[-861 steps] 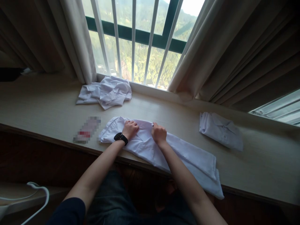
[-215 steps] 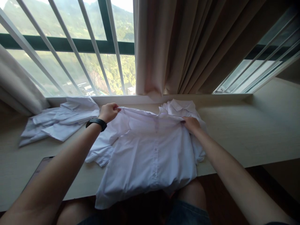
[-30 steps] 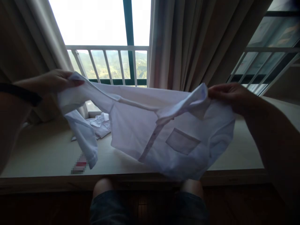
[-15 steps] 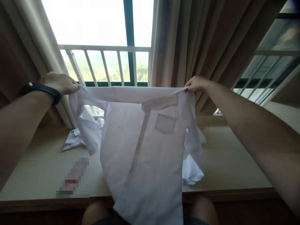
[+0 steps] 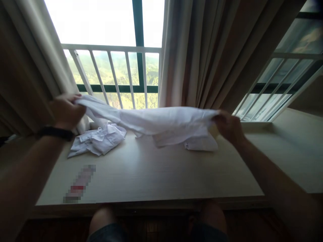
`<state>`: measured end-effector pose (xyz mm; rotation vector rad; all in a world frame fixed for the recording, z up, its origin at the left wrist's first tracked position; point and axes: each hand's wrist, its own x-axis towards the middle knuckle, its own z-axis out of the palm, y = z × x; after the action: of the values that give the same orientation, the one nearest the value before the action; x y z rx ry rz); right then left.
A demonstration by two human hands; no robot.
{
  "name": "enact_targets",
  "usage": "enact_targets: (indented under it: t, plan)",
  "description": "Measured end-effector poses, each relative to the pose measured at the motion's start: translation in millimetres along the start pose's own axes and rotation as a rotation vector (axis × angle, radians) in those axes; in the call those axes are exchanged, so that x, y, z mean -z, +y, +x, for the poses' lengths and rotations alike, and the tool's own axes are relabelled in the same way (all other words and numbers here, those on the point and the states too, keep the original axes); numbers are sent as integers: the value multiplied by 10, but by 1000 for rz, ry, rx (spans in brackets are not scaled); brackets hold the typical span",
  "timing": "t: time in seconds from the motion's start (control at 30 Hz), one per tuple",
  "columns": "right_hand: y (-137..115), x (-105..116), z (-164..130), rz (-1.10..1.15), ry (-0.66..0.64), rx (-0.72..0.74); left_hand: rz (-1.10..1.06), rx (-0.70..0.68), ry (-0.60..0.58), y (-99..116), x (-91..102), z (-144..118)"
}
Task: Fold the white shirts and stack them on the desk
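One head camera looks forward and down from above the knees, close over both hands toward the window point(image 5: 111, 67) beyond them.

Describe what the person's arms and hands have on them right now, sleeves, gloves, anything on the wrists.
Both forearms are bare, with no sleeves in view and no gloves. The left hand has a black band, apparently a watch, around its wrist. The right hand and its wrist carry nothing visible.

Light wooden counter point(image 5: 151, 174) along the window. Crumpled white shirt point(image 5: 97, 141) at back left, near the sill. Blurred flat item point(image 5: 79, 184) lying at front left, close to the edge. Beige curtains point(image 5: 202, 53) hanging behind, white window bars point(image 5: 111, 72) between them, green hillside beyond. Knees point(image 5: 106, 218) under the counter's edge.
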<state>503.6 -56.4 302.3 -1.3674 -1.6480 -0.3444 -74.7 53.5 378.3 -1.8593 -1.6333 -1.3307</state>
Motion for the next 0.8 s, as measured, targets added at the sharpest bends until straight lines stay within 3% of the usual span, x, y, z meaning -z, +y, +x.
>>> enact_targets:
  t: [0.03, 0.1, 0.17, 0.23, 0.3, 0.43, 0.57, 0.73, 0.8]
  plan:
    - [2, -115, -454, 64, -91, -67, 36, -20, -41, -105, -105, -354]
    - [26, -405, -1291, 236, -233, -254, 125, 31, -236, -311, -348, -1081]
    - [65, -703, -1954, 346, -312, -485, 212, 84, -498, -464, -587, -1757]
    - [102, -932, -2406, 392, -369, -595, 225, 93, -616, -546, -776, -2305]
    - [116, -1058, -2685, 381, -426, -606, 224, 87, -702, -579, -899, -2693]
    - [12, -1052, -3030, 294, -491, -583, 239, 112, -803, -636, -987, -3071]
    - [-264, -943, -3378, 270, -487, -534, 265, 146, -844, -643, -891, -3257]
    - [-526, -855, -3691, 375, -481, -606, 333, -3, -726, -211, -595, -3634]
    - [-517, -813, -3749, 463, -476, -654, 262, -110, -770, 13, -498, -3824]
